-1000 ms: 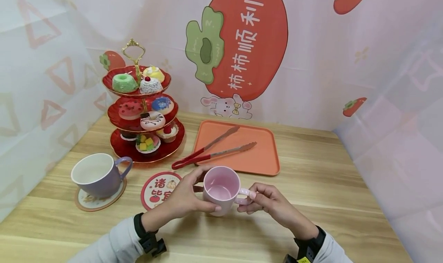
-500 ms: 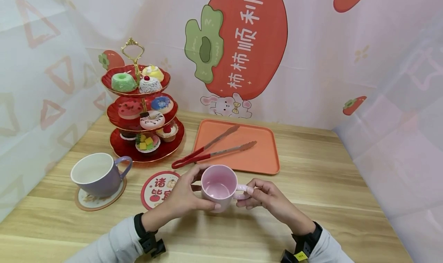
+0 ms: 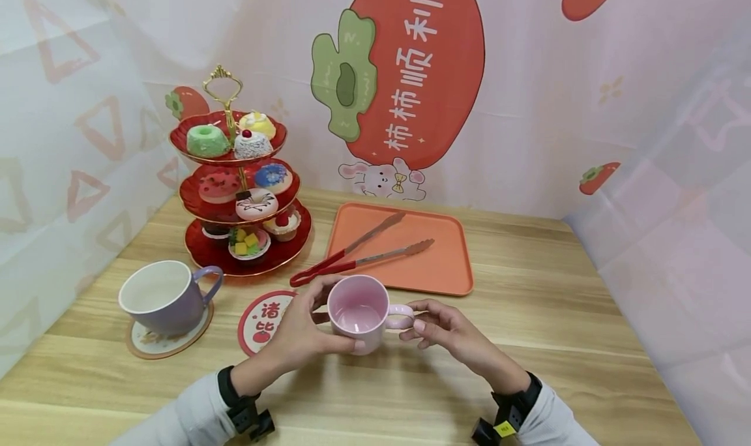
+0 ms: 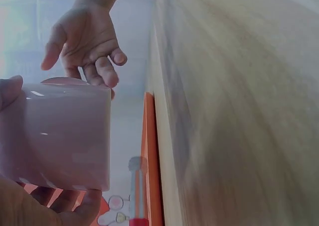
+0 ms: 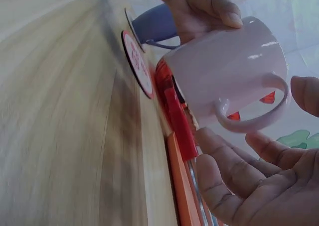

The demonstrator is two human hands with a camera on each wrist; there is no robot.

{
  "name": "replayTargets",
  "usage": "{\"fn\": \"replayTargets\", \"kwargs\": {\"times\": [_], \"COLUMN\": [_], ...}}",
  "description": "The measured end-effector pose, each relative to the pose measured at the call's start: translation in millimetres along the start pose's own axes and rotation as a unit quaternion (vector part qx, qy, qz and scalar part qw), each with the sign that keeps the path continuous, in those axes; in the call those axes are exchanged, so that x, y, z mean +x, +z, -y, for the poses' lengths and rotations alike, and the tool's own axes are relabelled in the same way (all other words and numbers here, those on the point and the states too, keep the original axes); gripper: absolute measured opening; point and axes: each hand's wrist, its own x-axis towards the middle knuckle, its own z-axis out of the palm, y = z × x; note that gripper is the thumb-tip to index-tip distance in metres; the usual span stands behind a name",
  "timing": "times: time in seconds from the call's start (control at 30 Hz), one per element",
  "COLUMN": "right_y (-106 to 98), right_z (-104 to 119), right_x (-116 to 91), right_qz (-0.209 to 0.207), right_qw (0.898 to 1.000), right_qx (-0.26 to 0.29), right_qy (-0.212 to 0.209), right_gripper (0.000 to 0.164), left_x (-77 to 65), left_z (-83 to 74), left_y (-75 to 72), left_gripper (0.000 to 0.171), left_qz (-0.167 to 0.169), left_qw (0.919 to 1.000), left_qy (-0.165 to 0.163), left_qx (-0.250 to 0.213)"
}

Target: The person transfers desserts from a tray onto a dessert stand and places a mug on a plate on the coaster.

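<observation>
My left hand (image 3: 304, 325) grips a pink mug (image 3: 359, 332) round its side, thumb in front and fingers behind. In the left wrist view the mug (image 4: 60, 136) is held above the tabletop, its base apart from the wood. My right hand (image 3: 454, 335) is beside the mug's handle (image 3: 401, 317), fingers spread and loosely bent. The right wrist view shows a gap between the thumb and the handle (image 5: 259, 124), with the other fingertips just under it. Left of the mug lies a round red-rimmed coaster (image 3: 258, 315), partly hidden by my left hand.
A purple cup (image 3: 176, 306) stands on another coaster (image 3: 147, 348) at left. Behind it is a three-tier red stand (image 3: 196, 253) with several cakes. Red-handled tongs (image 3: 328, 270) lie across an orange tray (image 3: 437, 276) at the back. Patterned cloth walls (image 3: 528, 107) enclose the table.
The mug has moved left and slightly away in my left hand, covering more of the coaster. My right hand has let go of the handle and its fingers have opened.
</observation>
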Motion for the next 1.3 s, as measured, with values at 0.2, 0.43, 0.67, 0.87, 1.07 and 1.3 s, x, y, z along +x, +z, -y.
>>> {"fn": "replayTargets", "kwargs": {"times": [0.2, 0.43, 0.67, 0.87, 1.07, 1.3], "right_y": [-1.6, -6.3, -18.7, -30.7, -42.4, -50.4], "right_z": [-5.7, -10.6, -16.8, -21.2, -26.5, -27.7], "right_x": [0.1, -5.5, -6.9, -8.8, -12.8, -18.0], "right_qz": [-0.034, -0.054, -0.073, -0.095, -0.108, -0.106], "right_qw": [0.988, 0.96, 0.934, 0.89, 0.854, 0.85], "right_qx": [-0.149, -0.275, -0.348, -0.443, -0.508, -0.516], "right_qy": [-0.014, -0.018, -0.041, -0.044, -0.026, -0.03], "right_gripper": [0.046, 0.057, 0.063, 0.057, 0.049, 0.047], "left_x": [-4.3, -12.7, -21.7, -26.8, -27.9, -29.1], "left_z": [3.6, 9.6, 15.0, 18.0, 20.3, 23.5], "left_y": [-14.7, -38.4, -55.2, -64.8, -72.6, -80.5], "left_gripper": [0.081, 0.082, 0.083, 0.084, 0.083, 0.082], "left_qz": [-0.017, -0.037, -0.062, -0.079, -0.089, -0.102], "left_qw": [0.9997, 0.9984, 0.9959, 0.9921, 0.9911, 0.9869], "left_qy": [-0.013, -0.029, -0.042, -0.051, -0.053, -0.055], "left_qx": [0.011, 0.03, 0.051, 0.083, 0.084, 0.113]}}
